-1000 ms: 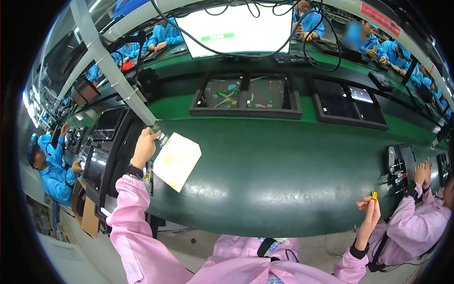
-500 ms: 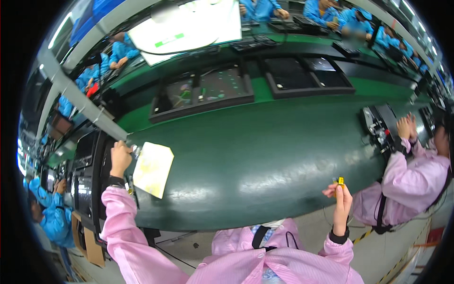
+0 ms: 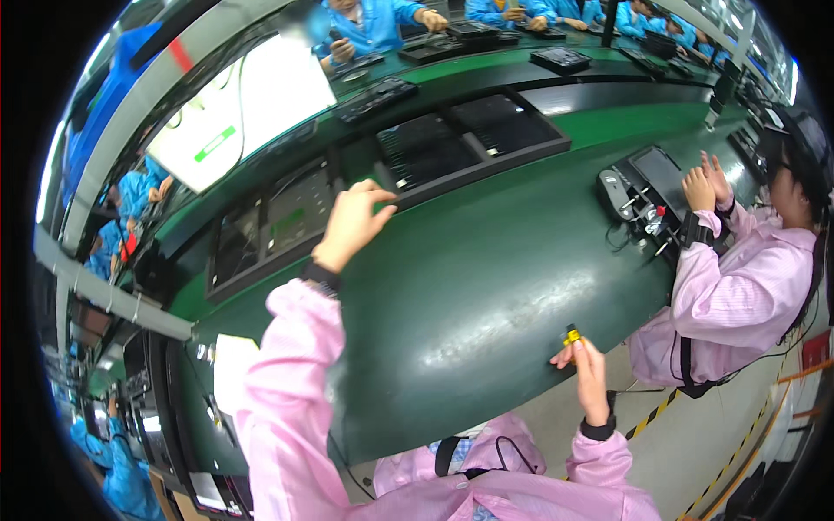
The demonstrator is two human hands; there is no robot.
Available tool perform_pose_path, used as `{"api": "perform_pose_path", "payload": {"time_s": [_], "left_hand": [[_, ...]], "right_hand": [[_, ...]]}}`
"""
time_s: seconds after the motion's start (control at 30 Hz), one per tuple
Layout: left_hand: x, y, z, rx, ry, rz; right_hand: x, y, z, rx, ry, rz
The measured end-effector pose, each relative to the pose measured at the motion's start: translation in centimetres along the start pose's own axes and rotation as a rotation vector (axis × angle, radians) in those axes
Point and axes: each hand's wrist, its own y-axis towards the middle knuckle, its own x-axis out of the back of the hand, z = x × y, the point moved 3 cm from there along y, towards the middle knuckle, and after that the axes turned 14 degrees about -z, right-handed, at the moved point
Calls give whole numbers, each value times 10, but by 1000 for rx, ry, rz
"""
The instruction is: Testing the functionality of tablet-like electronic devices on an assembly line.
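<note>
My left hand point(image 3: 356, 224) reaches out over the far side of the green table point(image 3: 469, 286), fingers apart and nothing visible in them. Its fingertips are next to the near edge of a black divided tray point(image 3: 486, 178) with dark flat panels in it. Nearer to me on the right, my right hand point(image 3: 589, 375) pinches a small yellow and black piece point(image 3: 572, 333) between thumb and fingers, held above the table. What kind of part this is cannot be made out.
Another black tray point(image 3: 287, 247) lies to the left. A pale yellow sheet point(image 3: 230, 369) is partly behind my left sleeve. At right, a person in pink point(image 3: 738, 286) works at a black device point(image 3: 643, 195). A bright screen point(image 3: 239, 113) and people in blue are beyond.
My left hand has gone from beside the yellow sheet across to the black tray, away and to the right. My right hand keeps the yellow piece. The view has turned.
</note>
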Motion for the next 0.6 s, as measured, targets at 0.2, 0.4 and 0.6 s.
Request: {"api": "perform_pose_path", "payload": {"time_s": [0.2,0.4,0.6], "left_hand": [[-123,32,-12,-48,207,-183],[-134,38,1,58,202,-86],[-111,54,-3,47,122,-2]], "right_hand": [[-9,8,-18,236,-339,-274],[-12,6,-18,317,-418,-360],[-10,8,-15,313,-484,-313]]}}
